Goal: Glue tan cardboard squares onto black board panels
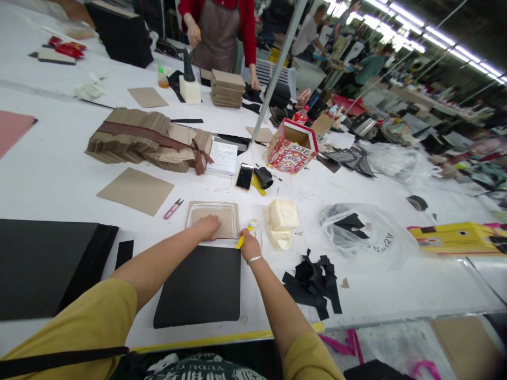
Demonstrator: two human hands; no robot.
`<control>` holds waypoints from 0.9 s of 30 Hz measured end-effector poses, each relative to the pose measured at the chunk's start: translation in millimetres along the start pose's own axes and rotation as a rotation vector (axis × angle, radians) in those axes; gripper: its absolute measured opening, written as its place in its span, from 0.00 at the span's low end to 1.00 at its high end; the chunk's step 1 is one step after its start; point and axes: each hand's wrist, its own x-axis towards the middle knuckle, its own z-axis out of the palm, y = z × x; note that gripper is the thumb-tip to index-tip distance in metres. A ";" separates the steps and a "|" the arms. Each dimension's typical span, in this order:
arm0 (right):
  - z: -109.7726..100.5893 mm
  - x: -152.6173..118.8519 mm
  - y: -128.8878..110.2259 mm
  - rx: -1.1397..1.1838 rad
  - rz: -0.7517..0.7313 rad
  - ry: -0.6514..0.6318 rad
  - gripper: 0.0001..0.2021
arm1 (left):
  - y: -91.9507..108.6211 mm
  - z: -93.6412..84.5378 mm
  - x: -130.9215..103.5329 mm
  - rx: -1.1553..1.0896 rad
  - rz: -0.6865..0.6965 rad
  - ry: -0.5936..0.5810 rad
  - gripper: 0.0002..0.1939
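My right hand (249,246) is closed around a yellow-handled brush (241,240), its bristles pointing up at the right edge of a tan cardboard piece (226,220). A band of wet white glue (214,206) runs along that piece's edges. My left hand (207,227) rests on the cardboard, fingers extended over it. Just below lies a black panel (198,287), partly under my wrists. To the right of the brush stands a cream plastic container (282,224). Pink thread snips (173,209) lie left of the cardboard.
Bundled cardboard pieces (146,140) and a phone (244,176) lie farther back. Black strips (315,279), a plastic bag (368,237) and a red patterned box (291,146) are to the right. Black panels (47,269) are stacked at left. A co-worker (217,31) stands across the table.
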 end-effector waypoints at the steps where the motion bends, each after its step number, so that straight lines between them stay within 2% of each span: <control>1: -0.1 -0.4 -1.6 -0.002 0.014 0.002 0.14 | -0.3 0.9 0.0 -0.003 -0.003 0.005 0.20; 17: -5.8 -3.7 -12.7 0.090 0.062 0.097 0.16 | -4.6 6.4 -1.0 -0.015 -0.002 0.016 0.20; 27: 1.4 -2.3 -11.4 -0.018 0.058 0.079 0.11 | -7.8 5.0 0.0 0.001 0.042 -0.016 0.18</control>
